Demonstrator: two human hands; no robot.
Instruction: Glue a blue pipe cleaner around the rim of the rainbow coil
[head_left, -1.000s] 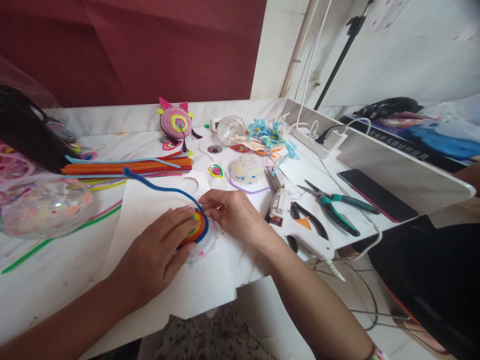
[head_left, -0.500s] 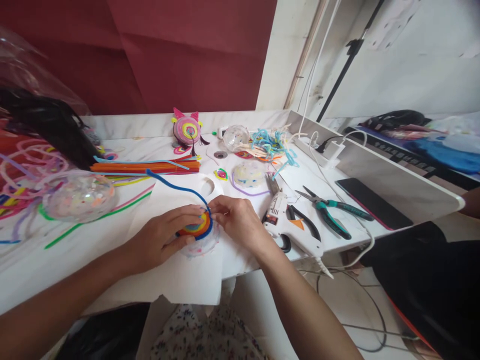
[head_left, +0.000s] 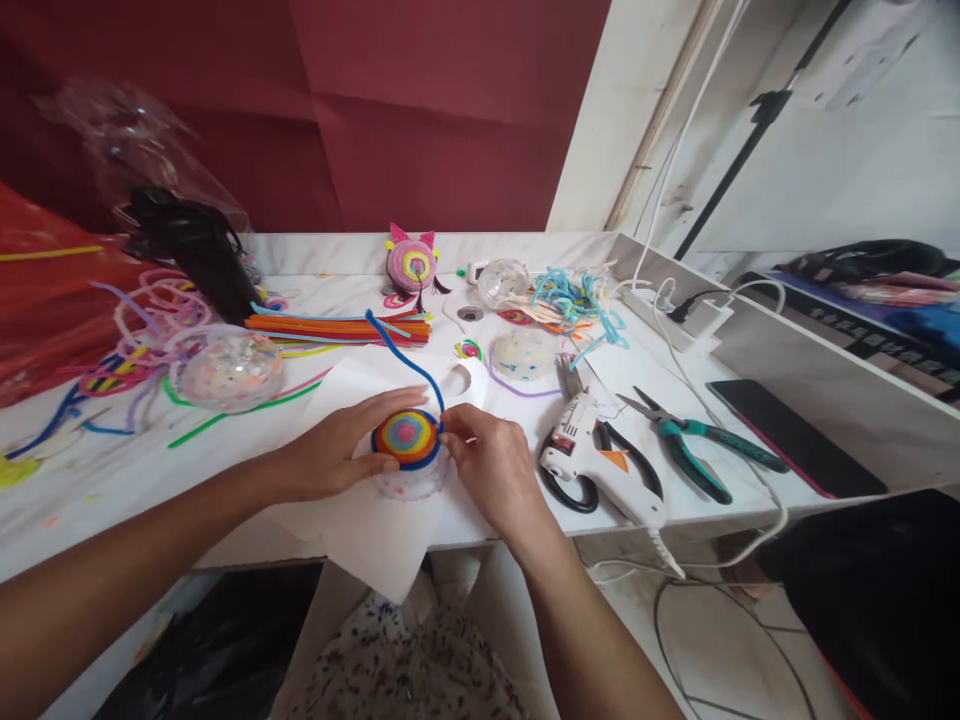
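Note:
A disc of coloured rings, with a pink centre and a blue outer ring, sits on a clear plastic dome over white paper. My left hand holds the disc from the left, thumb at its lower edge and fingers along the top. A loose length of blue pipe cleaner rises from the disc's right side and leans up to the left. My right hand pinches the blue pipe cleaner at the disc's right edge between thumb and forefinger.
To the right lie a glue gun, scissors, pliers and a black phone. Orange pipe cleaners, a speckled dome and a pink horned ornament stand behind. A white cable crosses the right side.
The view has shifted left, so things appear farther right. My left fingers have drawn back off the disc, whose rings now show almost whole. My right hand keeps its pinch at the edge.

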